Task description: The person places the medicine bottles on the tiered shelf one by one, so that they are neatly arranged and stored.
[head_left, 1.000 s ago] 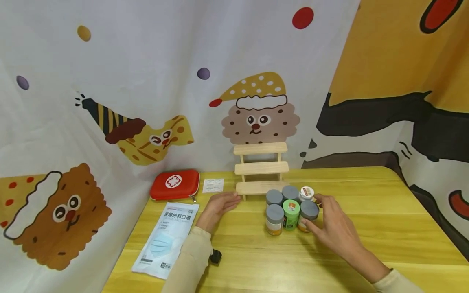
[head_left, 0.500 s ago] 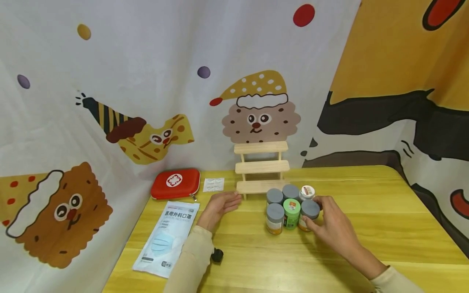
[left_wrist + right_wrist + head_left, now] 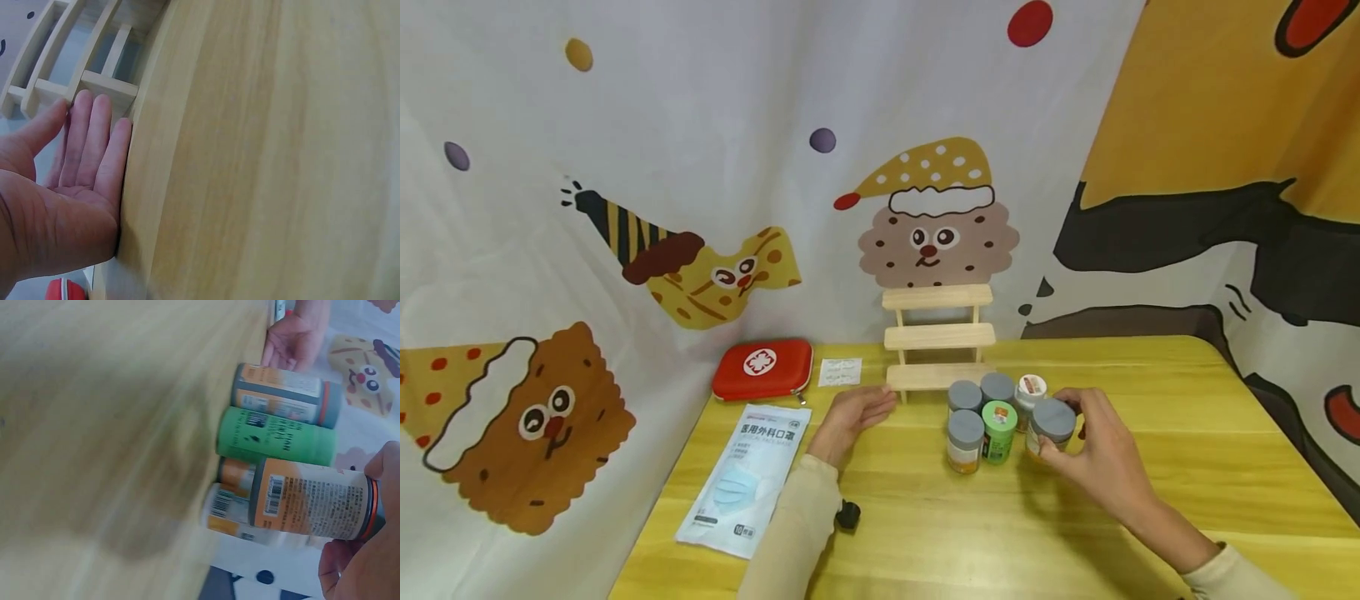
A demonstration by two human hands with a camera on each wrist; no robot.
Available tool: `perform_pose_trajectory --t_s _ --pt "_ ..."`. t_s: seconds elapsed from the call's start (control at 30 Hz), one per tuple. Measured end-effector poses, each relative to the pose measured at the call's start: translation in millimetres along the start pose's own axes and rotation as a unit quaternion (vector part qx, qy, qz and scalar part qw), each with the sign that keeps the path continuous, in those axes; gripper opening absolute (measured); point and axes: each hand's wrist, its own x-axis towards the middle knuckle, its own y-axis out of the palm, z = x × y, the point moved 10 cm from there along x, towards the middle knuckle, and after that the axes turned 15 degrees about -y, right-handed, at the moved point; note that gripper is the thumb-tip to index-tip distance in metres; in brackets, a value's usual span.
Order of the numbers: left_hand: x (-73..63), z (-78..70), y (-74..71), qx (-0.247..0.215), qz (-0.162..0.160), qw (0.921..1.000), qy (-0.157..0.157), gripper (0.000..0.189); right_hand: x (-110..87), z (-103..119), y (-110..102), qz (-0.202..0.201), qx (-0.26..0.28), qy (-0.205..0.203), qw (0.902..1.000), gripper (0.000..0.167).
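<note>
My right hand (image 3: 1105, 450) grips a grey-lidded bottle (image 3: 1051, 422) near its lid, thumb on one side and fingers on the other. In the right wrist view this bottle (image 3: 312, 499) shows an orange and white label with a barcode, and its base is off the table. To its left stands a green bottle (image 3: 998, 433) among several grey-lidded bottles (image 3: 965, 442), with a small white-capped bottle (image 3: 1028, 396) behind. My left hand (image 3: 852, 421) lies with straight fingers, fingertips right at the lower left end of the three-step wooden rack (image 3: 940, 377).
A red zipped case (image 3: 763, 371) and a small white paper (image 3: 840, 372) are at the back left. The face mask packet (image 3: 745, 479) lies left of my left arm. A patterned curtain (image 3: 737, 125) hangs behind the wooden table (image 3: 940, 533).
My right hand has lifted the grey-lidded bottle and drawn it slightly right, away from the green one. My left hand keeps its place by the rack. The head view has tilted a little.
</note>
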Motion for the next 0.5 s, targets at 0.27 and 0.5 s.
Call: perform_pose_trajectory --t_s 0.27,0.5 --pt "-0.4 -5.1 -3.0 0.003 -0.007 1.0 0.003 0.041 22.5 21 -28 -0.029 0.003 -0.046 0.9985 0.063" --pt "2.3 -1.0 -0.5 -0.007 -0.002 1.0 -0.004 0.042 52.0 41 -48 -0.041 -0.008 -0.104 0.9937 0.061"
